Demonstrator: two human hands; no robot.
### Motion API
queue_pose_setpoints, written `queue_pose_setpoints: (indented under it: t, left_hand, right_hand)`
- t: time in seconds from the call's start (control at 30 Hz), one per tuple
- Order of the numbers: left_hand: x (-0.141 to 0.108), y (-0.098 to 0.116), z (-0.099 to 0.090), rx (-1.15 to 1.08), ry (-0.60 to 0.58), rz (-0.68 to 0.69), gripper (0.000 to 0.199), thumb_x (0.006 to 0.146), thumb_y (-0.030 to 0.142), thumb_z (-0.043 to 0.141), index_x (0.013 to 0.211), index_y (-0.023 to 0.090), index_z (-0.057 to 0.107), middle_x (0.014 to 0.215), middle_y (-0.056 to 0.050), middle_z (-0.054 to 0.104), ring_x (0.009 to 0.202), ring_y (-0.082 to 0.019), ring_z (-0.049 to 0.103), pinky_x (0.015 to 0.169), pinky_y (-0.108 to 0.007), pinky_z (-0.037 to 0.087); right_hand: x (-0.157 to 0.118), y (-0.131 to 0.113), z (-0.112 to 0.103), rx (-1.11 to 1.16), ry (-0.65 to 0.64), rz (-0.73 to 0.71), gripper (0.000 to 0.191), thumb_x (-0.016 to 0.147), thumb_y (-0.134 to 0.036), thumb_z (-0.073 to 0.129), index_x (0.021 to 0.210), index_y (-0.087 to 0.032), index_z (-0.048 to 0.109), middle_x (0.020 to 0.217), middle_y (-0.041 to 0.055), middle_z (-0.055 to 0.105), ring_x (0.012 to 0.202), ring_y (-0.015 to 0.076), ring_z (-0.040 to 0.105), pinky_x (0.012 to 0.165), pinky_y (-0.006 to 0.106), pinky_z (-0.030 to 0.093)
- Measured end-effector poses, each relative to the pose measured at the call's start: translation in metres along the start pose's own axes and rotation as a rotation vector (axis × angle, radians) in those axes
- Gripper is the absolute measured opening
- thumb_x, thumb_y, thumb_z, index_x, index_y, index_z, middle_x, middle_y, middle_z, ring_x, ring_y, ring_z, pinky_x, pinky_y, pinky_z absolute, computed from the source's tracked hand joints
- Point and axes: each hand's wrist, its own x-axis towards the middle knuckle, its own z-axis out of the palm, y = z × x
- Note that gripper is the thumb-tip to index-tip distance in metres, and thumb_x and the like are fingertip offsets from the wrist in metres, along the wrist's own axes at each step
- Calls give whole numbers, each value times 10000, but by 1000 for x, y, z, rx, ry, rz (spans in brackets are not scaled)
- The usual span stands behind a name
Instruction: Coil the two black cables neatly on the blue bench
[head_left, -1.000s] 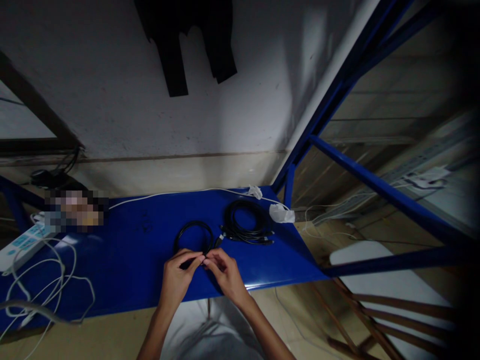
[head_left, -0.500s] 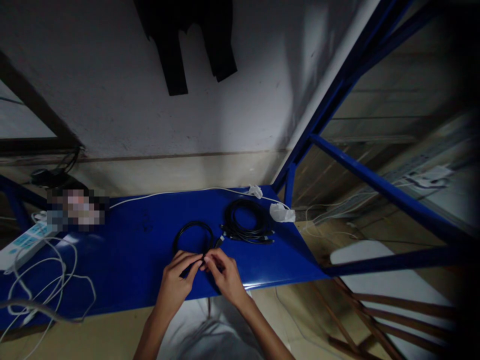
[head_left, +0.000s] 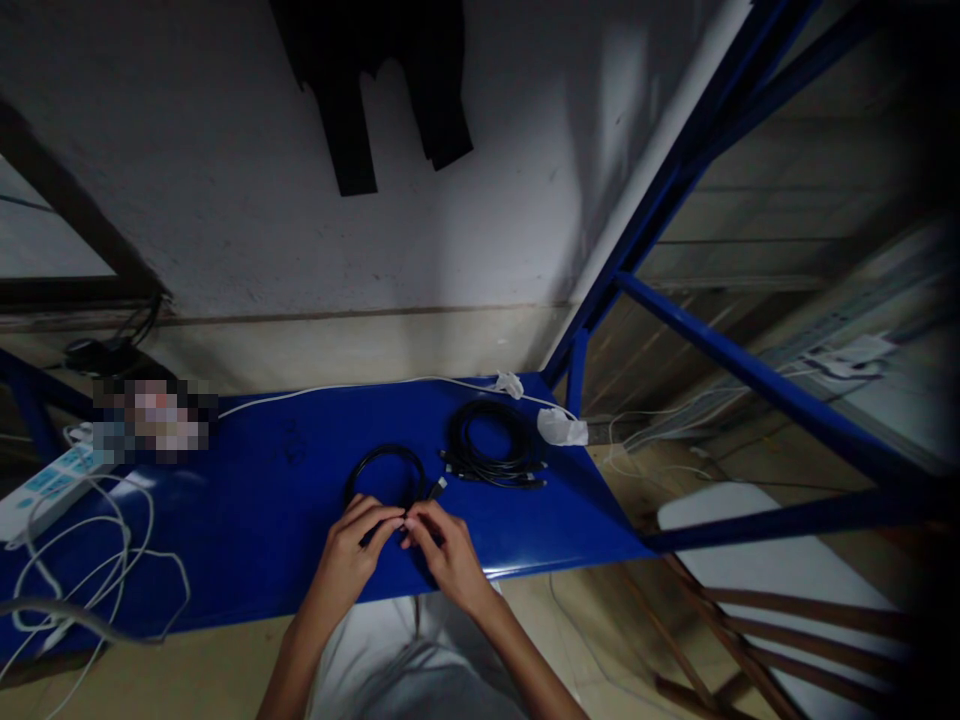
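Both forearms come from the near side and lean inward over the near edge of the blue bench (head_left: 262,530). The left hand (head_left: 352,550) and the right hand (head_left: 448,555) meet with their fingertips almost together, the backs of the hands turned up and the fingers bent. Each hand is narrow, thumb against fingers, pinching the near part of one black cable coil (head_left: 386,449); which small piece is between the fingertips, I cannot tell. This coil is at the near middle of the bench, and its one visible plug (head_left: 437,488) points to the right, beside the right hand.

Farther and to the right lies one pile of black cables (head_left: 487,470), wound in rings; how many cables it has cannot be counted. Two white crumpled pieces (head_left: 562,427) are near the far right corner. One power strip (head_left: 45,490) with blue socket panels is on the left, beside tangled white cords (head_left: 112,520). Dark marks (head_left: 291,442) on the bench are too faint to read.
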Motion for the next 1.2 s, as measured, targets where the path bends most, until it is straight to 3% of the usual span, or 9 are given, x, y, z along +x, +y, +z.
queue_pose_setpoints:
  t: [0.33, 0.6, 0.93, 1.2]
  left_hand:
    - [-3, 1, 8, -48, 94, -25, 172, 1056, 287, 637, 1087, 251, 802, 1048, -74, 780, 1010, -217, 743, 912, -320, 598]
    - [-5, 14, 17, -77, 178, -100, 160, 1041, 298, 646, 1081, 240, 790, 1012, -61, 782, 927, -192, 763, 842, -283, 618]
    - [-11, 2, 13, -129, 59, -99, 166, 1038, 317, 666, 1103, 246, 801, 1069, -70, 812, 993, -211, 786, 917, -308, 638]
    - [-16, -12, 14, -126, 8, -134, 170, 1034, 318, 678, 1128, 256, 805, 1116, -69, 824, 1031, -210, 794, 953, -316, 639]
  right_hand:
    - [-1, 5, 2, 18, -3, 1, 218, 1097, -426, 603, 1191, -250, 689, 879, 5, 755, 800, 181, 758, 808, 273, 567]
    - [-5, 8, 6, -74, 40, -71, 220, 1114, -370, 571, 1172, -255, 749, 919, 21, 781, 818, 172, 769, 822, 258, 568]
    - [-5, 14, 10, -80, 89, -53, 262, 1100, -395, 577, 1120, -228, 777, 871, 55, 794, 768, 207, 764, 755, 293, 589]
    - [-1, 16, 10, -78, 46, -14, 295, 1101, -408, 550, 1041, -218, 766, 837, 51, 779, 739, 197, 738, 718, 279, 576]
